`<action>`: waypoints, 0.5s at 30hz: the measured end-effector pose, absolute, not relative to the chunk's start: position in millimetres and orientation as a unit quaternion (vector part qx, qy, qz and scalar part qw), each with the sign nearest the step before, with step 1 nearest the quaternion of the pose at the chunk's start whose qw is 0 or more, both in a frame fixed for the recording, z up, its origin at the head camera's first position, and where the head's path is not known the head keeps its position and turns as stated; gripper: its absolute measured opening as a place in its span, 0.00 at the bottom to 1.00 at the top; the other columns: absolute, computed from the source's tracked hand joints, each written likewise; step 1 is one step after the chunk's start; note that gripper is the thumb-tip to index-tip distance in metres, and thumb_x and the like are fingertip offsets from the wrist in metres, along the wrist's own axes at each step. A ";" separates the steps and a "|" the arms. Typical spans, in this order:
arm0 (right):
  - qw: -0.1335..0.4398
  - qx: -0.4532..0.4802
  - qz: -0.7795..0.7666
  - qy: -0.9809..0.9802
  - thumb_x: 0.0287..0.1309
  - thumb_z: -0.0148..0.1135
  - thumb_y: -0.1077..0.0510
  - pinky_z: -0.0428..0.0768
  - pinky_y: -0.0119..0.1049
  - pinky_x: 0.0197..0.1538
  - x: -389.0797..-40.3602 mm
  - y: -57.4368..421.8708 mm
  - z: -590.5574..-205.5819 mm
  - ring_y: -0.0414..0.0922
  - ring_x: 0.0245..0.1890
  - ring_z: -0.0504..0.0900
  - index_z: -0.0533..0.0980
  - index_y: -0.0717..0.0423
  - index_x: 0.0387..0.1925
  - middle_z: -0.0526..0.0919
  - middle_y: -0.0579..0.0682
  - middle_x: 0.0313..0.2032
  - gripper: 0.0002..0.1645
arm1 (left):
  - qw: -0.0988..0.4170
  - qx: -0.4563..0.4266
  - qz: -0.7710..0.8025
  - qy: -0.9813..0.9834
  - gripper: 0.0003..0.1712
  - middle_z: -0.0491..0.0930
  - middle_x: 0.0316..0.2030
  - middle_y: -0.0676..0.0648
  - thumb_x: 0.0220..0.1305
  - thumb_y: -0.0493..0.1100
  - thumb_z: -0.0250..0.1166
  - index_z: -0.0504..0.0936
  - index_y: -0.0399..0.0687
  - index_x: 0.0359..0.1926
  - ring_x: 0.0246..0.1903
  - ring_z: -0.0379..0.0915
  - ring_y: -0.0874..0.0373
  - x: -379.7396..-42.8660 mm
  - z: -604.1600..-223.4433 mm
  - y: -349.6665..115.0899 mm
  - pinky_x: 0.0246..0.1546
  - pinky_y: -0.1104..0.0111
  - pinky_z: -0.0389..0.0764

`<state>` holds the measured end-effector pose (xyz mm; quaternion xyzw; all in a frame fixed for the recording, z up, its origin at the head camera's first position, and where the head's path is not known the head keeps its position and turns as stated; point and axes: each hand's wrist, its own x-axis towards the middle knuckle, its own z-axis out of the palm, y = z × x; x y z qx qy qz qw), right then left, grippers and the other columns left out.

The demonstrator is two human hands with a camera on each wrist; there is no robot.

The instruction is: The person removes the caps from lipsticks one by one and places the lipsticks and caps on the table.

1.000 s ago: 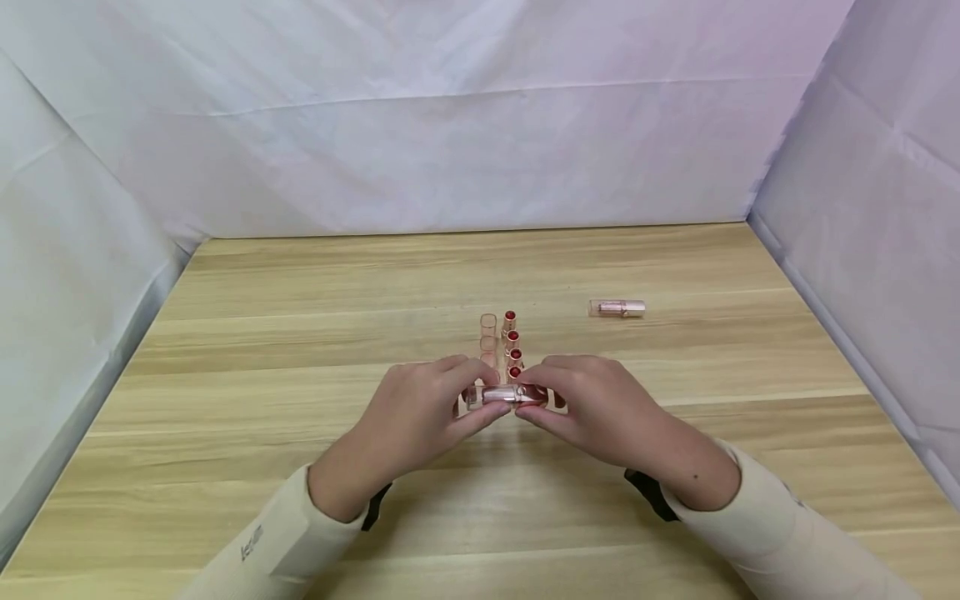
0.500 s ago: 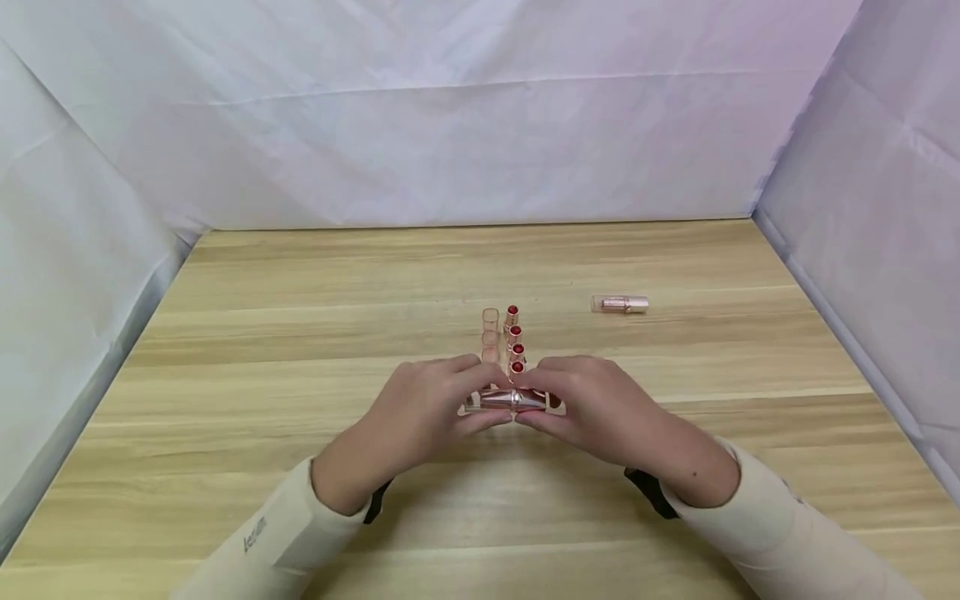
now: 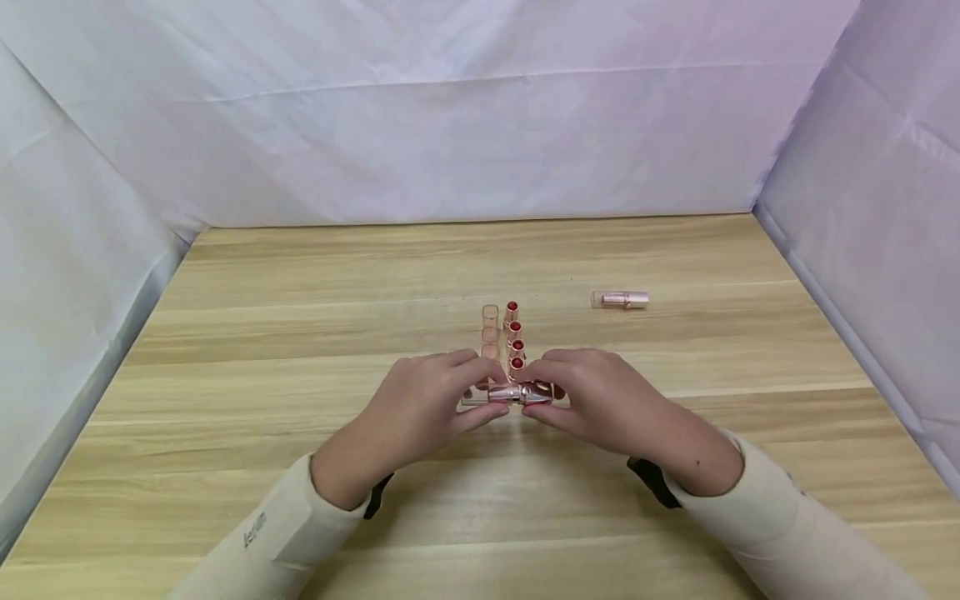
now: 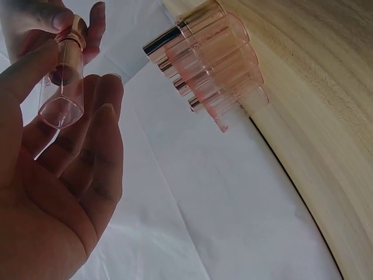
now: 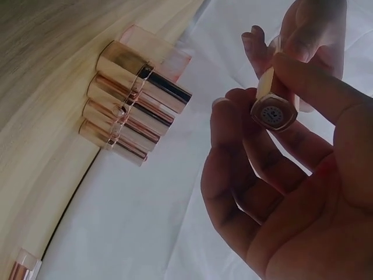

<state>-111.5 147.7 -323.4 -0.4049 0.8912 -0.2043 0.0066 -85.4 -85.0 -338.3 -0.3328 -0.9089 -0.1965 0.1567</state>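
Observation:
In the head view, a lipstick (image 3: 514, 393) lies crosswise between both hands. My left hand (image 3: 427, 402) pinches its clear cap end between thumb and fingers; in the left wrist view that clear cap (image 4: 63, 111) surrounds the red bullet and points toward the palm. The rose-gold base end is gripped by my right hand (image 3: 603, 398), and its flat bottom (image 5: 273, 112) with a round label shows in the right wrist view. Just beyond the hands, several uncapped lipsticks (image 3: 515, 327) stand upright in a row, red tips up. Beside them on the left runs a row of upright clear caps (image 3: 490, 315).
A capped lipstick (image 3: 619, 300) lies on its side farther back to the right on the wooden table (image 3: 300, 317). White cloth (image 3: 480, 150) hangs behind the table and on both sides.
Both hands stay on the lipstick. Its base and my right hand have shifted slightly right relative to my left hand. The standing lipsticks and caps have not moved on the table.

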 end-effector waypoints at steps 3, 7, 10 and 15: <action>0.020 -0.401 -0.203 0.893 0.54 0.75 0.53 0.77 0.27 0.33 -113.0 147.8 -324.2 0.30 0.30 0.76 0.84 0.45 0.44 0.84 0.37 0.33 0.15 | 0.150 -0.333 -0.195 -0.910 0.13 0.84 0.30 0.58 0.58 0.55 0.73 0.83 0.59 0.40 0.26 0.79 0.68 -85.8 -338.4 -84.4 0.22 0.75 0.73; 0.032 -0.393 -0.197 0.897 0.54 0.76 0.53 0.76 0.27 0.32 -114.1 147.5 -325.4 0.32 0.30 0.77 0.85 0.45 0.43 0.84 0.37 0.34 0.13 | 0.151 -0.336 -0.197 -0.909 0.13 0.84 0.31 0.58 0.58 0.55 0.74 0.83 0.58 0.40 0.27 0.81 0.68 -86.3 -338.6 -84.2 0.23 0.76 0.74; 0.037 -0.389 -0.187 0.901 0.52 0.76 0.53 0.74 0.27 0.32 -114.8 147.8 -326.4 0.34 0.29 0.75 0.85 0.44 0.41 0.83 0.38 0.35 0.13 | 0.156 -0.338 -0.196 -0.907 0.13 0.85 0.31 0.58 0.58 0.54 0.74 0.84 0.58 0.40 0.26 0.81 0.67 -86.7 -338.8 -84.4 0.22 0.75 0.74; 0.049 -0.382 -0.178 0.906 0.51 0.77 0.54 0.73 0.28 0.31 -117.5 148.9 -328.6 0.37 0.30 0.74 0.86 0.43 0.41 0.79 0.40 0.34 0.14 | 0.162 -0.338 -0.186 -0.908 0.15 0.84 0.30 0.58 0.57 0.55 0.74 0.84 0.57 0.41 0.25 0.79 0.68 -87.0 -339.1 -84.0 0.21 0.76 0.72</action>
